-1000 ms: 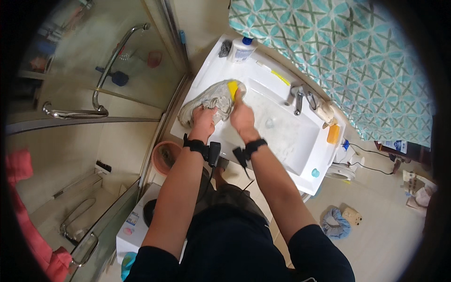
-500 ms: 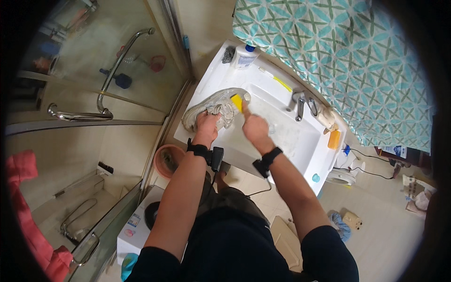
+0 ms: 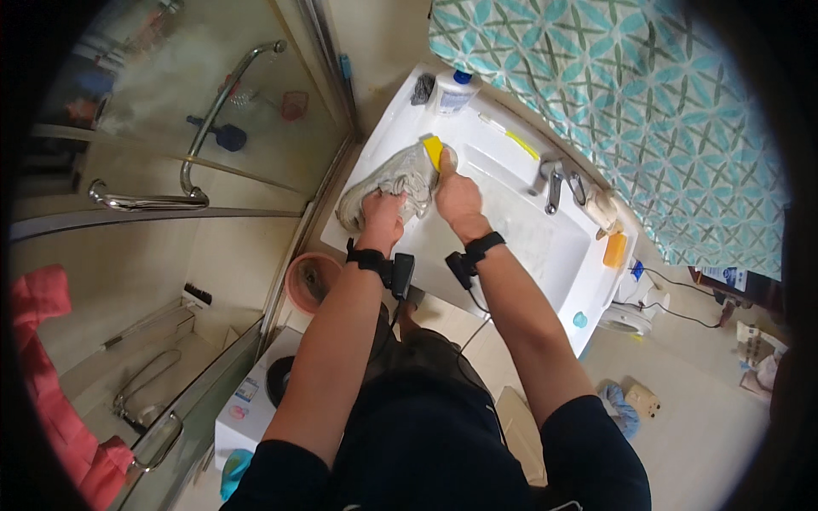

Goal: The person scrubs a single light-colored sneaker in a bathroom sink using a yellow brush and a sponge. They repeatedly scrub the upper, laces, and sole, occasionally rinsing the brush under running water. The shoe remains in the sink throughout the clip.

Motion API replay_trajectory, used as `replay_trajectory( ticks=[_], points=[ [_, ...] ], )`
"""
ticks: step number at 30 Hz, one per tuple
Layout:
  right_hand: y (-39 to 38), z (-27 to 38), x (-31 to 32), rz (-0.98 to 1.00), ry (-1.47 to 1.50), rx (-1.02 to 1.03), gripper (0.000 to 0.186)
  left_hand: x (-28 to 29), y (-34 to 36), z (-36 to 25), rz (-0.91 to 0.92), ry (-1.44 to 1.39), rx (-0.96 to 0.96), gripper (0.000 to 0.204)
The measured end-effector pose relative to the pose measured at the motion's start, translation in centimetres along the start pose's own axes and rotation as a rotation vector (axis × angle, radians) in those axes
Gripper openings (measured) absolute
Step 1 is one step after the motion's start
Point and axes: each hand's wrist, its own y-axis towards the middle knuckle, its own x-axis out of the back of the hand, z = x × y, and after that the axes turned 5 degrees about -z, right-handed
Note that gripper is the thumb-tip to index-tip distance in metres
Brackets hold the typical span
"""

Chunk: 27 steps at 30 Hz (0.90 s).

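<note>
A pale grey-white sneaker [image 3: 392,175] with bunched laces lies on the left side of the white sink [image 3: 528,247], its toe toward the basin. My left hand [image 3: 383,220] grips it around the opening, fingers curled and partly hidden. In my closed right hand [image 3: 458,198] is a yellow scrub brush [image 3: 434,151], the index finger stretched along it. The brush rests against the toe end of the sneaker; its underside is out of sight.
Along the sink's back ledge stand a white bottle [image 3: 454,94], a yellow-handled toothbrush [image 3: 521,144] and the faucet [image 3: 553,187]. An orange soap bar [image 3: 614,250] sits at the right. A terracotta-coloured bucket [image 3: 311,281] stands below left, beside the glass shower door [image 3: 247,145].
My right hand and the brush have moved slightly toward the far edge of the sneaker's toe. My left hand keeps its hold. The whole view has shifted a little.
</note>
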Motion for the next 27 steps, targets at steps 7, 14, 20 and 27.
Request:
replay_trajectory(
  ticks=[7, 14, 20, 27],
  points=[
    [0.0, 0.2, 0.2, 0.228, -0.282, -0.051, 0.075, -0.3, 0.8, 0.1, 0.016, -0.047, -0.002, 0.032],
    [0.2, 0.4, 0.2, 0.252, 0.074, 0.056, 0.072, -0.8, -0.2, -0.3, 0.008, -0.109, -0.015, 0.031],
    [0.4, 0.2, 0.0, 0.076, -0.175, 0.028, 0.07, -0.9, 0.1, -0.6, -0.06, -0.036, 0.024, 0.03],
    [-1.3, -1.5, 0.0, 0.13, -0.157, 0.1, 0.067, -0.9, 1.0, 0.6, 0.046, -0.198, -0.049, 0.033]
  ],
)
